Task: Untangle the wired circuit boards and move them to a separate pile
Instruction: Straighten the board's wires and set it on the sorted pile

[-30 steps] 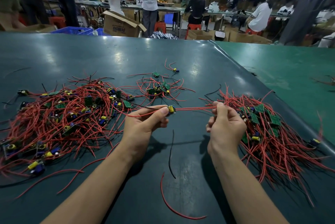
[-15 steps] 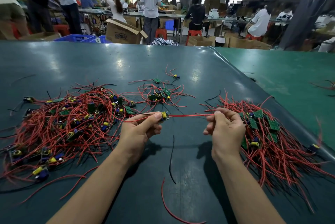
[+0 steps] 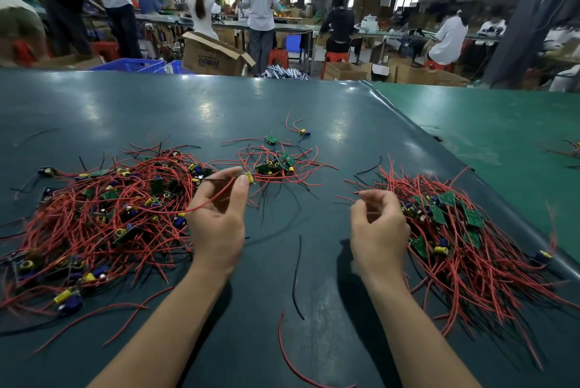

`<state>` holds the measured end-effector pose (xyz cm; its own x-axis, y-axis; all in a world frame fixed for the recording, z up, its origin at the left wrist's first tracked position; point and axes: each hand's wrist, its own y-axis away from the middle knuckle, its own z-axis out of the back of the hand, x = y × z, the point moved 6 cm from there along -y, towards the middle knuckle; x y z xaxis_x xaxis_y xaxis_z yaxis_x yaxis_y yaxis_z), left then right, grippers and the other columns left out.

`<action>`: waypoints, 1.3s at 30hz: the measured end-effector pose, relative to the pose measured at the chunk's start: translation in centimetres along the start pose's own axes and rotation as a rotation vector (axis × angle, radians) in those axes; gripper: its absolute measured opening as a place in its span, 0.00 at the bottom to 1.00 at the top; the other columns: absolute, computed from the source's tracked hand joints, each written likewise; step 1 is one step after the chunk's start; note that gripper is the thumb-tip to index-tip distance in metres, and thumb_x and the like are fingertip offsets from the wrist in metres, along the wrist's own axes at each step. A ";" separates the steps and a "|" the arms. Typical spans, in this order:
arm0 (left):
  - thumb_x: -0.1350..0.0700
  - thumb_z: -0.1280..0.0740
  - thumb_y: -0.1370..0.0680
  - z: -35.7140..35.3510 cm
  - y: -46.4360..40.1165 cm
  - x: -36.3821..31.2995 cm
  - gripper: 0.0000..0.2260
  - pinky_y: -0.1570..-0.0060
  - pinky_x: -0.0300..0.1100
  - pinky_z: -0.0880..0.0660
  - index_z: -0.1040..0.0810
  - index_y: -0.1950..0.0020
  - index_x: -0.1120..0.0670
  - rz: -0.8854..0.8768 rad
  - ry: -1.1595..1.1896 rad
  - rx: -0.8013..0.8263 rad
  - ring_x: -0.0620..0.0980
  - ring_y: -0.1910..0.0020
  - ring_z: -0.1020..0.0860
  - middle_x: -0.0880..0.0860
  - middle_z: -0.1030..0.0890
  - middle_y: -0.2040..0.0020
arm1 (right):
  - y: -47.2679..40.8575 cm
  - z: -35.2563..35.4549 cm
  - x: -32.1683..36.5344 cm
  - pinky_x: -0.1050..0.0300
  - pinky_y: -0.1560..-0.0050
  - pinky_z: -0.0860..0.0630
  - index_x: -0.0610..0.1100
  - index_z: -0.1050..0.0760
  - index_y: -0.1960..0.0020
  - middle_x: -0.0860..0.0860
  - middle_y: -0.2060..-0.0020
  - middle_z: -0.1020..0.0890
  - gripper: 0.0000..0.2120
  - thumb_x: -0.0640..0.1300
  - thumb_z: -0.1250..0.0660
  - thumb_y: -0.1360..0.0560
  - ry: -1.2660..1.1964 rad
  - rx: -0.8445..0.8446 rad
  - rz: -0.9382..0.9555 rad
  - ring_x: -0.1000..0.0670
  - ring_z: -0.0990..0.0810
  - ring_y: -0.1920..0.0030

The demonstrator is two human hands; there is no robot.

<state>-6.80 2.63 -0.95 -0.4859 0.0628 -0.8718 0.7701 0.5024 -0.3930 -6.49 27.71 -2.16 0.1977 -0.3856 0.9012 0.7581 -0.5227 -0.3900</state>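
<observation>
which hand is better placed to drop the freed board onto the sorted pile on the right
Left, probably. The left hand pinches the freed board and its red wire. The right hand sits right beside the sorted pile, but its fingers are curled and whether it holds a wire end is unclear.

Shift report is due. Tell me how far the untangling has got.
Done: a sorted pile of red-wired green boards lies on the right. In hand: the left hand pinches a yellow-capped wired piece; the right hand is curled beside that pile. Left: the bigger tangled heap and a small cluster.
</observation>
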 end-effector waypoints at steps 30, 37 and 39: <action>0.55 0.26 0.28 -3.7 3.7 -2.2 0.13 0.66 0.47 0.22 0.17 0.49 0.63 -0.738 -0.674 0.613 0.53 0.63 0.23 0.58 0.23 0.57 | 4.4 -4.6 3.1 0.63 0.76 0.29 0.46 0.17 0.57 0.52 0.71 0.18 0.08 0.50 0.30 0.28 -0.461 0.589 -0.116 0.56 0.23 0.72; 0.51 0.24 0.30 -3.9 3.8 -2.2 0.17 0.61 0.42 0.23 0.16 0.49 0.62 -0.719 -0.609 0.628 0.49 0.62 0.24 0.55 0.23 0.57 | 3.5 -4.4 1.1 0.63 0.75 0.32 0.45 0.15 0.61 0.51 0.70 0.20 0.05 0.43 0.28 0.26 -0.548 0.548 -0.408 0.55 0.25 0.70; 0.51 0.24 0.30 -3.8 3.7 -2.1 0.17 0.61 0.44 0.24 0.16 0.48 0.62 -0.722 -0.618 0.640 0.50 0.61 0.24 0.56 0.23 0.57 | 3.8 -4.7 0.9 0.62 0.74 0.32 0.46 0.16 0.62 0.51 0.70 0.21 0.06 0.45 0.27 0.28 -0.565 0.637 -0.474 0.55 0.24 0.70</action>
<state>-4.51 7.68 0.54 -0.7500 -0.5856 -0.3076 0.5495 -0.2928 -0.7825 -6.38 21.79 -3.70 -0.0713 0.2670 0.9610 0.9971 0.0431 0.0621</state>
